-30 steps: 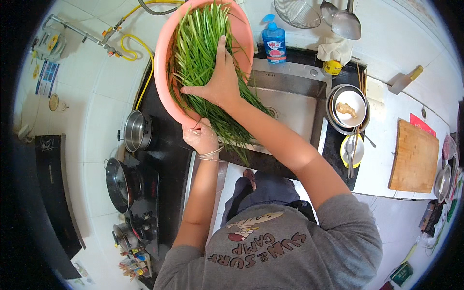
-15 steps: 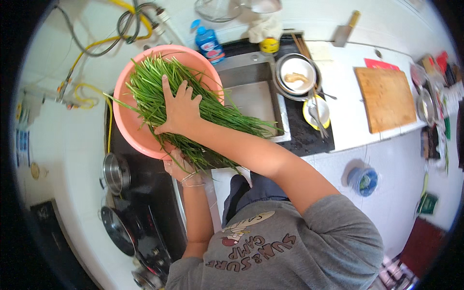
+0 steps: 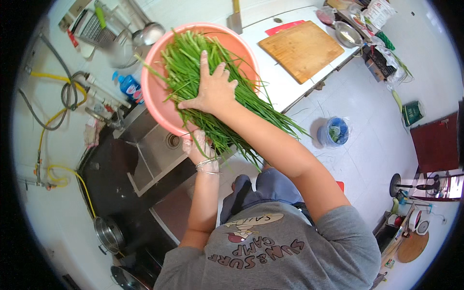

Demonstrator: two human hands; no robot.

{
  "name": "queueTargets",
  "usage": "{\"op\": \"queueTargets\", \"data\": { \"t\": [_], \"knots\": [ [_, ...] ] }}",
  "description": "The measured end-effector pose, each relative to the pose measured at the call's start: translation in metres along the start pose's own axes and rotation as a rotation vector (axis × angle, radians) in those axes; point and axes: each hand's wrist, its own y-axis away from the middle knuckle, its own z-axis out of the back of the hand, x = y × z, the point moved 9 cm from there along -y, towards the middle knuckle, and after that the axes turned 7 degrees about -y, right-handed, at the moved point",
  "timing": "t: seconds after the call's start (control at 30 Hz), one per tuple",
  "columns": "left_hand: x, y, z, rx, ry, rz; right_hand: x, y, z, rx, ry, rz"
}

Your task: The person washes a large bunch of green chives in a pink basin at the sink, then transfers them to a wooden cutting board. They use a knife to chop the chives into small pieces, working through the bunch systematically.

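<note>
Basin [image 3: 166, 113] is shifting from sink [image 3: 157, 176] toward table [image 3: 280, 99], greens [image 3: 251, 101] already lying inside, some overhanging; left hand [image 3: 198, 146] is gripping basin, right hand [image 3: 215, 92] spreading open over greens

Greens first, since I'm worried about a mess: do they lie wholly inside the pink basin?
No, the leafy ends of the greens hang out past the rim of the pink basin.

Taking the round pink plastic basin [image 3: 169, 108] as dial centre, I see room to pass above the rectangular grey steel sink [image 3: 157, 154] at seven o'clock and the white countertop [image 3: 278, 87] at three; long green stalks [image 3: 256, 106] block four to five, the blue pump bottle [image 3: 130, 88] nine
</note>
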Motion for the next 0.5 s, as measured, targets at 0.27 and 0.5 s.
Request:
{"op": "queueTargets", "data": {
  "t": [0.27, 0.5],
  "knots": [
    [0.006, -0.036, 0.011, 0.201, 0.031, 0.173, 0.012, 0.001, -0.009, -0.064, 0.055, -0.178],
    [0.044, -0.048, 0.006, 0.138, -0.032, 0.428, -0.033, -0.024, -0.040, 0.064, 0.157, -0.350]
  ]
}}
